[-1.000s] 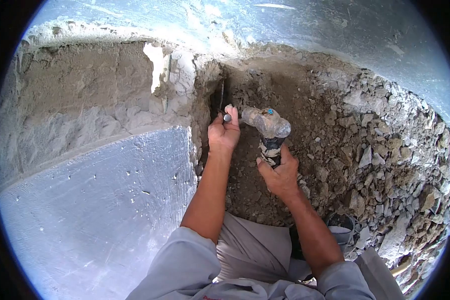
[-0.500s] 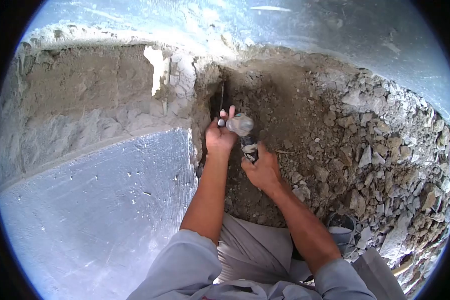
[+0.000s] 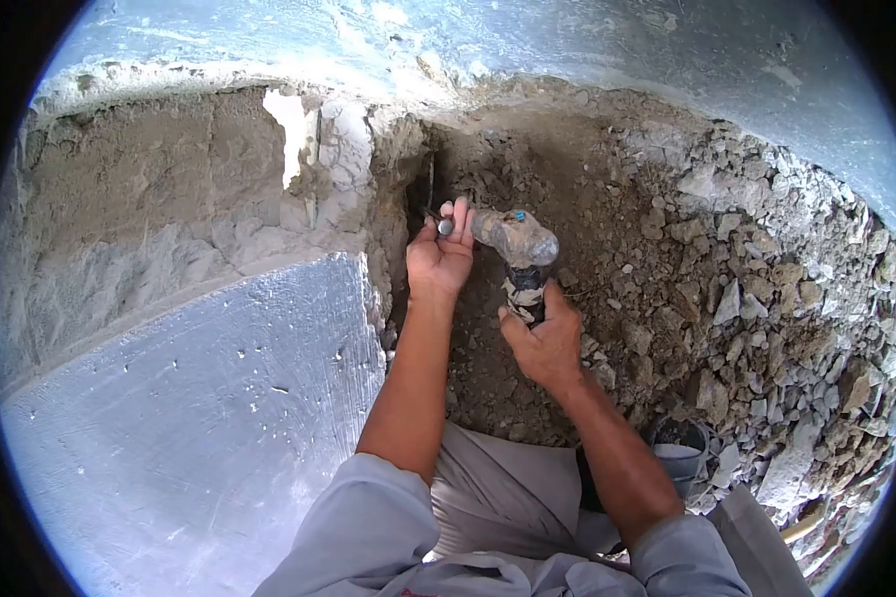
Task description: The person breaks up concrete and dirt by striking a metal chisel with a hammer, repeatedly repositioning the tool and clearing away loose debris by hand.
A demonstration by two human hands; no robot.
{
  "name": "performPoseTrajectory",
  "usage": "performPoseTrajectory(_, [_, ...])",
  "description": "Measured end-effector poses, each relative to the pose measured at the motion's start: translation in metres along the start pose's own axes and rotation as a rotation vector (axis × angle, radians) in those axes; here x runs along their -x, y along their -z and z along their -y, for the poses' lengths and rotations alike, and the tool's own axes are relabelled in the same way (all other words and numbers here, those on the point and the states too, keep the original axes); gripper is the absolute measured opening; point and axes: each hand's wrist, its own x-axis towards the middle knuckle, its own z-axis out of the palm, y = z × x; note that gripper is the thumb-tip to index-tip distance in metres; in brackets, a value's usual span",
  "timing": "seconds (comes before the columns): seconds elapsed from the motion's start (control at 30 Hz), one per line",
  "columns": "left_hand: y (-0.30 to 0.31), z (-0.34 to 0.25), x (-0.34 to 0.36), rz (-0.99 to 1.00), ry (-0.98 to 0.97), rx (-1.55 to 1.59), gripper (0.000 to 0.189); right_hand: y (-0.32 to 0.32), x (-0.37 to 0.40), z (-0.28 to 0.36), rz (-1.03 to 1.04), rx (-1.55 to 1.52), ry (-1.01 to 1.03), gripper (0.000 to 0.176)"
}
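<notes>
My left hand is closed around a metal chisel, whose round struck end shows between the fingers. The rest of the chisel is mostly hidden by the hand, beside the broken edge of the wall. My right hand grips the dark, dirt-caked handle of a hammer. The hammer's grey, dusty head is just right of my left fingers, a small gap from the chisel's end. A thin dark rod stands in the narrow gap above my left hand.
Broken stones and rubble cover the right side. A grey bucket stands by my right forearm. At the left lies a smooth grey slab with a rough edge. A pale curved surface spans the top.
The hammer and my right hand have moved right, away from the chisel's end. My left hand has stayed on the chisel, and the view has shifted slightly.
</notes>
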Motion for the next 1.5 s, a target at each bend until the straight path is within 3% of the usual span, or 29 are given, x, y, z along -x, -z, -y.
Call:
performPoseTrajectory(0.1, [0.0, -0.007, 0.0, 0.08, 0.0, 0.027, 0.033, -0.009, 0.006, 0.01, -0.131, -0.044, 0.189, 0.032])
performPoseTrajectory(0.2, [-0.002, -0.014, -0.001, 0.112, -0.001, 0.034, 0.032, -0.038, -0.004, -0.005, -0.193, -0.085, 0.242, 0.032])
performPoseTrajectory(0.23, [-0.007, -0.012, 0.0, 0.095, -0.022, -0.011, 0.032, -0.04, -0.012, -0.008, -0.028, 0.086, 0.046, 0.033])
performPoseTrajectory(0.33, [-0.012, -0.014, -0.004, 0.094, -0.002, 0.105, 0.031, -0.035, -0.029, 0.004, 0.17, 0.254, -0.139, 0.034])
performPoseTrajectory(0.4, [-0.004, -0.011, -0.007, 0.012, -0.042, 0.089, 0.031, -0.031, -0.019, 0.003, 0.089, 0.17, -0.066, 0.034])
performPoseTrajectory(0.57, [0.003, -0.018, -0.014, 0.112, 0.058, 0.096, 0.04, -0.035, 0.0, 0.019, -0.188, -0.181, 0.22, 0.038])
performPoseTrajectory(0.67, [0.003, -0.019, -0.013, 0.159, 0.122, 0.189, 0.046, -0.048, -0.007, -0.017, -0.104, 0.064, 0.21, 0.039])
performPoseTrajectory(0.7, [0.007, -0.019, -0.01, 0.297, 0.166, 0.177, 0.047, -0.046, -0.016, -0.007, 0.031, 0.151, 0.066, 0.037])
performPoseTrajectory(0.83, [-0.003, -0.015, -0.008, 0.106, 0.036, -0.02, 0.045, -0.04, -0.029, 0.01, 0.16, 0.226, -0.109, 0.035])
performPoseTrajectory(0.93, [-0.004, -0.015, -0.004, 0.156, 0.073, 0.102, 0.047, -0.039, -0.01, 0.011, -0.007, -0.05, 0.069, 0.036])
performPoseTrajectory(1.03, [0.006, -0.018, -0.013, 0.169, 0.103, 0.127, 0.044, -0.055, -0.015, 0.001, -0.215, -0.081, 0.351, 0.037])
performPoseTrajectory(1.1, [0.007, -0.021, -0.016, 0.296, 0.163, 0.158, 0.041, -0.05, -0.034, 0.002, 0.113, 0.202, 0.007, 0.038])
performPoseTrajectory(1.13, [0.009, -0.017, -0.018, 0.195, 0.131, 0.082, 0.041, -0.047, -0.041, 0.004, 0.274, 0.337, -0.168, 0.038])
performPoseTrajectory(1.17, [0.013, -0.013, -0.02, 0.095, 0.098, 0.002, 0.041, -0.044, -0.041, 0.003, 0.278, 0.342, -0.184, 0.038])
performPoseTrajectory(1.2, [0.009, -0.011, -0.022, 0.001, 0.056, -0.066, 0.041, -0.041, -0.043, 0.002, 0.238, 0.3, -0.156, 0.038])
performPoseTrajectory(1.23, [0.012, -0.01, -0.023, 0.037, 0.047, -0.058, 0.042, -0.039, -0.035, -0.001, 0.207, 0.257, -0.147, 0.039])
performPoseTrajectory(1.33, [0.01, -0.014, -0.02, -0.008, 0.115, 0.161, 0.042, -0.031, -0.012, -0.005, 0.075, 0.143, -0.107, 0.038])
performPoseTrajectory(1.5, [0.007, -0.007, -0.02, -0.191, -0.002, -0.101, 0.031, -0.006, -0.017, 0.009, -0.048, 0.046, -0.108, 0.035])
